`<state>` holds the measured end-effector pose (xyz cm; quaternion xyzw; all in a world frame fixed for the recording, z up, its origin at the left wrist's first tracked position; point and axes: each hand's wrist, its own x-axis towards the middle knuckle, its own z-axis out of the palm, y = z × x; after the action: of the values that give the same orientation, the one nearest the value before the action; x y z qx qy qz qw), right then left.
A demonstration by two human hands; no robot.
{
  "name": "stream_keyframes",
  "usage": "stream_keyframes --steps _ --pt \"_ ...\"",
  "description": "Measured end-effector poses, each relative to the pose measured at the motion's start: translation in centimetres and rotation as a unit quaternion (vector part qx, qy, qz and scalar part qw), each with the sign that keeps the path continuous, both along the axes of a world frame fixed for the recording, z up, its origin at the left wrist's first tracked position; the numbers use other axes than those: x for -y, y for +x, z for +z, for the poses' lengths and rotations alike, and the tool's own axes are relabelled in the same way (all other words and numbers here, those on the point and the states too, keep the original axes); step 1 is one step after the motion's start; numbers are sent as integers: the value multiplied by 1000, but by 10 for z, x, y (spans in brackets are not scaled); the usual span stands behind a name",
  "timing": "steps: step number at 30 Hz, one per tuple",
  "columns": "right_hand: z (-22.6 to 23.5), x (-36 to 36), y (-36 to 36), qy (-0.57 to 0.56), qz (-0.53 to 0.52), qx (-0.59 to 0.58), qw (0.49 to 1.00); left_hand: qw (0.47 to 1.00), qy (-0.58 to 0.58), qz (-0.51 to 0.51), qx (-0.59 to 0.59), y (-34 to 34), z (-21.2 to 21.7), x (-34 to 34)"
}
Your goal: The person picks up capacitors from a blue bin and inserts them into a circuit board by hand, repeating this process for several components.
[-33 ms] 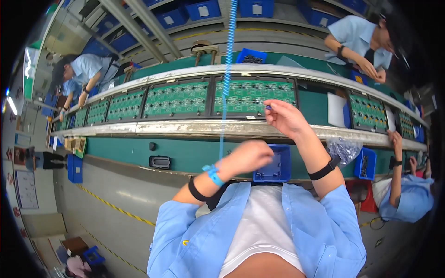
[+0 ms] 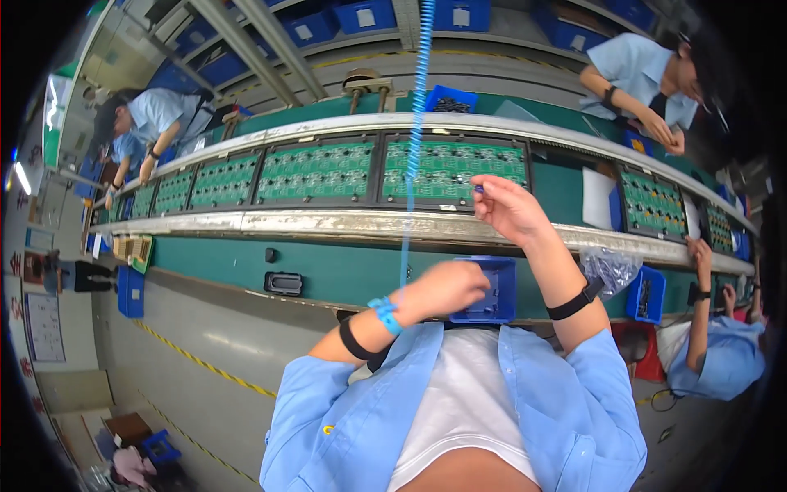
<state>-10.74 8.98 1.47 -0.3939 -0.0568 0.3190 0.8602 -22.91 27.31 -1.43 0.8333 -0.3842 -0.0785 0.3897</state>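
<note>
My right hand (image 2: 510, 211) is raised at the near rail of the line, its fingertips pinching a small dark blue electronic component (image 2: 479, 189). Behind those fingertips lies a framed panel of green circuit boards (image 2: 447, 164) with rows of small dark parts. My left hand (image 2: 447, 289) hovers at the left side of a blue bin (image 2: 507, 305), fingers curled together and slightly blurred. What the left fingers hold, if anything, is hidden. A few small dark parts (image 2: 490, 308) lie inside the bin. A blue strap (image 2: 384, 315) circles my left wrist.
More framed board panels (image 2: 316, 172) line the track to the left. A coiled blue hose (image 2: 420, 90) hangs before me. On the green bench sit a black tray (image 2: 284, 284) and a plastic bag of parts (image 2: 611, 269). Co-workers are at both sides; one hand (image 2: 699, 256) reaches the line at right.
My left hand has shifted slightly right and down, nearer the blue bin. My right hand keeps its pinch on the component, almost in the same place. The whole view has shifted a little.
</note>
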Motion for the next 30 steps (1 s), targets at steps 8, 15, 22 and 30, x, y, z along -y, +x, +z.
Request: stream_keyframes --steps 8,15,22,30 --pt "2 10 25 -148 -59 82 984 964 248 0 96 -17 -51 65" --pt "-6 -8 61 -391 -71 260 880 959 269 -19 90 -9 -26 87" --pt "-18 -32 80 -570 -95 473 665 932 332 -9 146 -16 -42 97" --pt "-25 -38 86 -632 -106 550 536 875 473 -75 64 -8 5 102"
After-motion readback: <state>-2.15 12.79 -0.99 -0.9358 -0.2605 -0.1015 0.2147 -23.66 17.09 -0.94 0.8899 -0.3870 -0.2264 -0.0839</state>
